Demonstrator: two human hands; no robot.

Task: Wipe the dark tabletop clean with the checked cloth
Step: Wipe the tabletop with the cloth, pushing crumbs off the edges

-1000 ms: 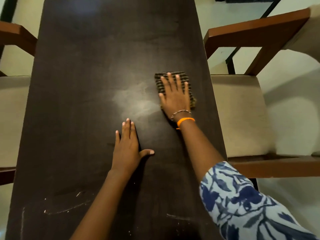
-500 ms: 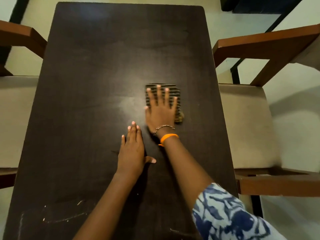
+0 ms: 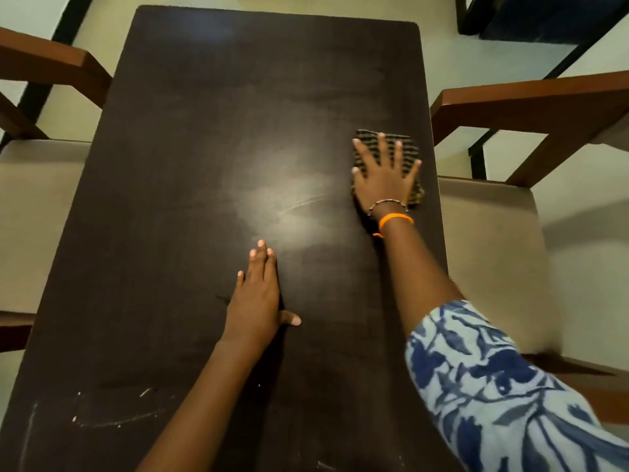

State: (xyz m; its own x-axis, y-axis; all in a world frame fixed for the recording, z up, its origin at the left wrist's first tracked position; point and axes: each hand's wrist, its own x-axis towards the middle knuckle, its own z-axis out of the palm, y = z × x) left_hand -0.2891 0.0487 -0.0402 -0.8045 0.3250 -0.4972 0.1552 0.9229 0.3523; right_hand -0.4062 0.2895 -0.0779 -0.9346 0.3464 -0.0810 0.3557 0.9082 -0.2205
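Since half a second ago the right hand (image 3: 386,178) has carried the folded checked cloth in dark and tan stripes (image 3: 406,148) away from the middle of the dark brown rectangular counter (image 3: 190,137) and back toward its right edge, while the left hand (image 3: 257,298) has stayed at almost the same place. Now the right hand lies flat on the cloth with all fingers spread wide, pressing it down rather than gripping it; only the far edge and the right side of the cloth show from under the palm. The cloth is near the right long edge of the counter, about halfway along its length, just beside the cushioned wooden armchair (image 3: 483,247) that stands on that side. The left hand is also open, palm down on the bare wood with the thumb pointing to the right, and it holds nothing; I judge that it only steadies the body. The long axis of the counter runs away from the person, and the cloth lies to the right of a pale, shiny smear (image 3: 289,202) at the centre. So the unwiped width lies to the left of the cloth, and the right hand is the nearer one to sweep it there. Near the front left corner some thin whitish marks (image 3: 112,420) remain, well apart from the cloth, so I think the work is not finished.
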